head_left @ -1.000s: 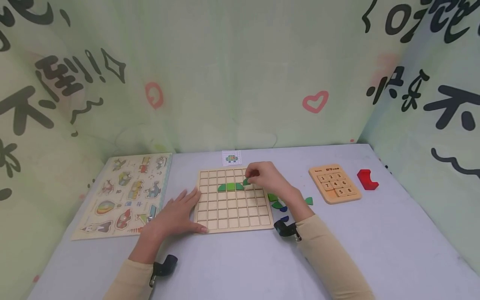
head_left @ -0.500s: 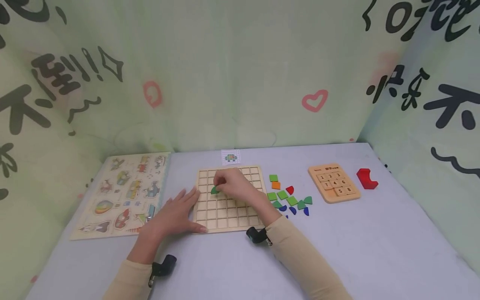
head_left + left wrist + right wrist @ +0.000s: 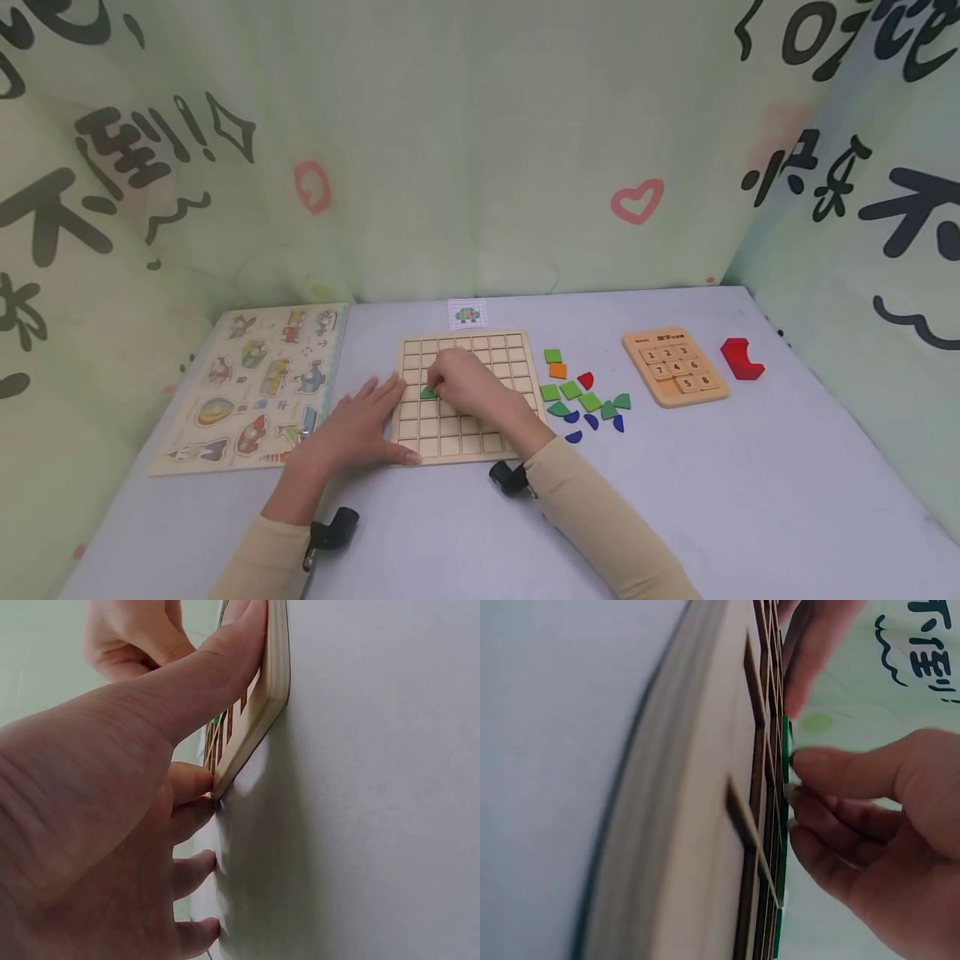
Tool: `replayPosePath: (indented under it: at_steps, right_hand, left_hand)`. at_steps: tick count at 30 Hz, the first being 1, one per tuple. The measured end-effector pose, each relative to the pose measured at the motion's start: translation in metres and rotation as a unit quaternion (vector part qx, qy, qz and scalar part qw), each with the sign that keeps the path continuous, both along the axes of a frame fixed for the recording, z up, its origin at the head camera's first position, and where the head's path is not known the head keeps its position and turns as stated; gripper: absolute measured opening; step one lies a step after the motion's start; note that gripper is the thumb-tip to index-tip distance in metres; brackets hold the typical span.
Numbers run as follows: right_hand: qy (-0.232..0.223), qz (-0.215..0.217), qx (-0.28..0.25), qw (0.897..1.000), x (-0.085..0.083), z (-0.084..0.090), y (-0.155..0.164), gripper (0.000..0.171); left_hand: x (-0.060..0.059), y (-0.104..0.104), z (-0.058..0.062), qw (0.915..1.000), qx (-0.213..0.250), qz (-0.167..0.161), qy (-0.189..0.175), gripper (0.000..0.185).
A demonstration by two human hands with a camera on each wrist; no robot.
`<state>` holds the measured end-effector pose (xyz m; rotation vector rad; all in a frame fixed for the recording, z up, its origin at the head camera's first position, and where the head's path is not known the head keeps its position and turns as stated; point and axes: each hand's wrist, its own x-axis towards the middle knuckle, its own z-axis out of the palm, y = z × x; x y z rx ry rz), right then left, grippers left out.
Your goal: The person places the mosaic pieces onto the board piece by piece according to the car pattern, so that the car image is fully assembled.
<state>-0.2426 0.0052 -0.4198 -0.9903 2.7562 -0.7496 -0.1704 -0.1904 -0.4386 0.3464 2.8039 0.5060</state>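
The fingers (image 3: 821, 761) of the right hand (image 3: 468, 383) pinch a small flat green wooden piece (image 3: 428, 392) against the left-middle cells of the pale wooden grid board (image 3: 517, 350). Seen from the right wrist, the piece looks flush with the grid ribs, though whether it sits fully in its cell cannot be told. If it straddles a rib, it could tip or pop out once released. The left hand (image 3: 358, 425) lies flat with straight fingers, thumb pressing the board's near-left corner on the light grey tabletop (image 3: 750, 467); should that pressure ease, a sideways nudge could slide the board. Loose coloured wooden tiles (image 3: 581, 393) lie just right of it.
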Motion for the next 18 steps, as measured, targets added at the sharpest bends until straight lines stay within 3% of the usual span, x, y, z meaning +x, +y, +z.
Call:
replayPosePath:
  at_steps: [5, 18]
  right_hand:
    - [-0.026, -0.002, 0.010, 1.000, -0.002, 0.003, 0.009, 0.020]
    - [-0.029, -0.107, 0.006, 0.994, -0.022, 0.019, 0.078, 0.025]
  left_hand:
    - [0.000, 0.001, -0.001, 1.0000, 0.003, 0.001, 0.001, 0.122]
    - [0.001, 0.000, 0.001, 0.9999, -0.004, -0.006, 0.010, 0.122]
